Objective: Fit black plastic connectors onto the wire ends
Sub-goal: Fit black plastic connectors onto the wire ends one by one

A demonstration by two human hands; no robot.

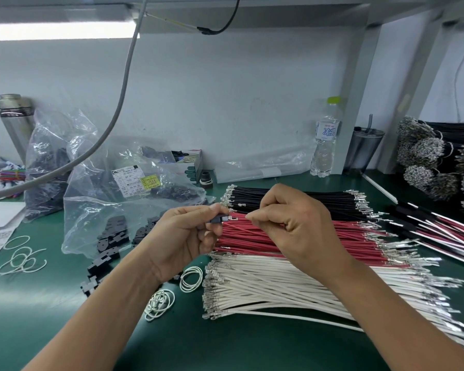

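Left hand (184, 236): raised over the green mat (225, 344), thumb and fingers curled, pinching a small black connector (217, 219) at the fingertips.
Right hand (292, 226): just right of the left, fingers curled tight, pinching a red wire (237, 217); its metal-tipped end touches the connector's right face. How far it sits inside, cannot tell.
Red wires (292, 245): flat bundle on the mat under both hands, metal terminals at each end.
Black wires (292, 199): bundle just behind the red.
White wires (279, 287): bundle in front of the red, nearest the person.
Loose connectors (105, 253): black pieces spilling from a clear plastic bag (113, 212), left of the left hand.
Bag label (130, 182): white sticker with a yellow tag; "500" and a date-like "26 06" readable, the rest too blurred.
Rubber bands (190, 278): white loops on the mat, near the left wrist; more lie far left.
Water bottle (326, 137): clear, green cap, blue-and-white label with non-Latin characters, standing at the back wall.
Flask (14, 121): metal, upright, back left.
Finished leads (439, 231): red and white wires with black ends, right edge of the mat.
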